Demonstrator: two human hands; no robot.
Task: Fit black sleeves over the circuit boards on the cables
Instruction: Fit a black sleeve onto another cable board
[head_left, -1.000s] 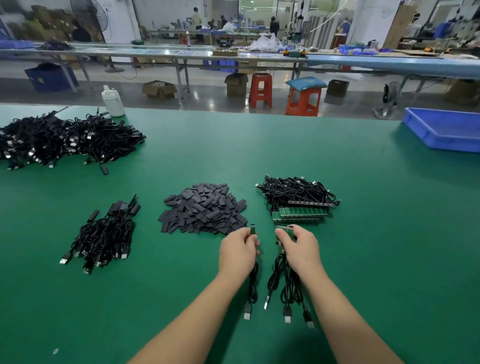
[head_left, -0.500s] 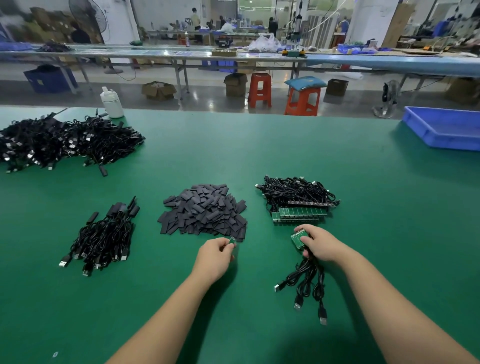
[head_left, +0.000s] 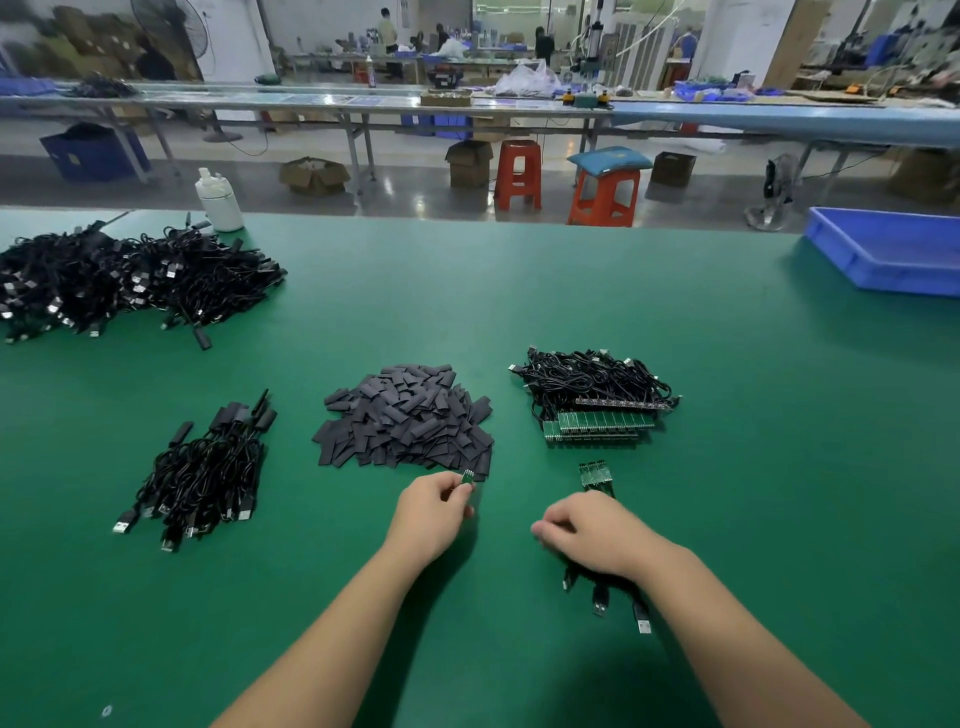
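Observation:
My left hand (head_left: 431, 512) pinches a small green circuit board (head_left: 468, 476) at the front edge of the pile of flat black sleeves (head_left: 405, 415); its cable is hidden under the hand. My right hand (head_left: 592, 530) lies with loosely curled fingers over a small bundle of cables. That bundle's green boards (head_left: 595, 474) rest on the mat just beyond the hand, and its USB plugs (head_left: 643, 621) stick out behind the wrist. I see nothing gripped in the right hand.
A stack of cables with bare boards (head_left: 597, 410) lies behind the right hand. Sleeved cables (head_left: 208, 467) lie front left, with a big cable heap (head_left: 104, 280) and a white bottle (head_left: 219, 200) far left. A blue tray (head_left: 883, 249) stands far right on the green table (head_left: 701, 364).
My right hand has laid the cable bundle on the mat and drawn back toward me and left. My left hand has stayed at the sleeve pile's edge with its board.

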